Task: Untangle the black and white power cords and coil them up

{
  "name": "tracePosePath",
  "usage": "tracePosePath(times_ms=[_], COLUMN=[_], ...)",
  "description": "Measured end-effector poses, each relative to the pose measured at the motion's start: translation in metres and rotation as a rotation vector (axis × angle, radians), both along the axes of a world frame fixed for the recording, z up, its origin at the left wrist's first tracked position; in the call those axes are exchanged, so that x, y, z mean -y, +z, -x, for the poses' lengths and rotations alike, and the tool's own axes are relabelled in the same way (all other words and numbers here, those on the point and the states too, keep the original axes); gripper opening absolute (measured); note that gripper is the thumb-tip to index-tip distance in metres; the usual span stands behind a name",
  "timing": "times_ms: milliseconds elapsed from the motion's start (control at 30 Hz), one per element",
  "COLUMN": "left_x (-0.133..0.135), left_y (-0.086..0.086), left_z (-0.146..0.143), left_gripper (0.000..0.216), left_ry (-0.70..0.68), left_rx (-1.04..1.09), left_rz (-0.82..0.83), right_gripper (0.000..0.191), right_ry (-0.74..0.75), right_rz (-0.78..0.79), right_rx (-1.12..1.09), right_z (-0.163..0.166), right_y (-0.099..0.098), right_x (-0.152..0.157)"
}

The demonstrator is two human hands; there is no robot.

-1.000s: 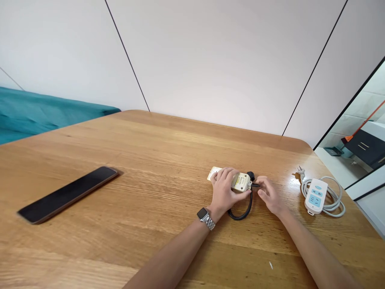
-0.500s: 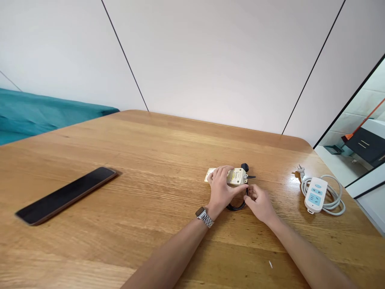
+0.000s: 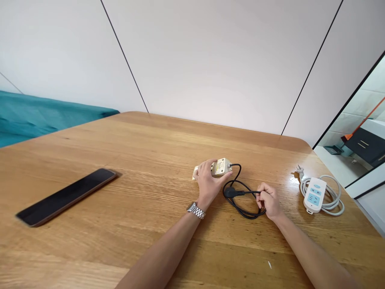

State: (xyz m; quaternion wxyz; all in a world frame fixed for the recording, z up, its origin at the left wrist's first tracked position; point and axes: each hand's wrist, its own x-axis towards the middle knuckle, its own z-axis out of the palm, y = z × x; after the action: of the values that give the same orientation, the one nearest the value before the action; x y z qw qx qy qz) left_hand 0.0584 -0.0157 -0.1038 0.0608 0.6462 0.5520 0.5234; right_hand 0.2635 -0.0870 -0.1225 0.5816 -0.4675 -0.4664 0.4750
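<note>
My left hand (image 3: 207, 180) is closed over a cream power strip (image 3: 219, 167) lying on the wooden table (image 3: 150, 160); a metal watch sits on that wrist. A black cable (image 3: 240, 200) runs from the strip's right end and loops across the table, with a black plug (image 3: 230, 192) along it. My right hand (image 3: 268, 201) pinches this cable to the right of the plug.
A dark phone (image 3: 66, 196) lies flat at the left. A white power strip with blue sockets (image 3: 314, 194) rests on its coiled grey cord near the table's right edge. A teal surface (image 3: 36, 116) lies beyond the far left edge.
My left hand slid the cream strip leftwards and turned it. My right hand moved right, drawing the black cable out from its tight coil into a loose loop.
</note>
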Motion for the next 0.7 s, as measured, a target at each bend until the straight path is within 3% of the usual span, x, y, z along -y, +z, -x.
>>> tracePosePath(times_ms=[200,333,467,567,700], left_x=[0.003,0.005,0.008,0.011,0.012], left_y=[0.004,0.005,0.007,0.009,0.011], left_z=[-0.003,-0.003,-0.005,-0.006,-0.004], left_gripper=[0.048,0.048,0.043,0.041,0.04], left_ry=[0.021,0.007,-0.01,-0.065,-0.092], left_rx=[-0.105,-0.2,-0.279,-0.33,-0.367], left_rz=[0.062,0.077,0.087,0.083,0.091], right_gripper=[0.01,0.003,0.011,0.013,0.016], right_ry=[-0.09,-0.098,-0.314,-0.503,-0.588], right_rz=[-0.152,-0.293,-0.402,-0.476,-0.556], right_rx=[-0.338,-0.409,-0.455,-0.46,-0.384], right_z=[-0.033,-0.067,-0.094,-0.095,-0.068], right_y=[0.03,0.076,0.132,0.163,0.181], right_x=[-0.009,-0.003,0.018,0.035,0.044])
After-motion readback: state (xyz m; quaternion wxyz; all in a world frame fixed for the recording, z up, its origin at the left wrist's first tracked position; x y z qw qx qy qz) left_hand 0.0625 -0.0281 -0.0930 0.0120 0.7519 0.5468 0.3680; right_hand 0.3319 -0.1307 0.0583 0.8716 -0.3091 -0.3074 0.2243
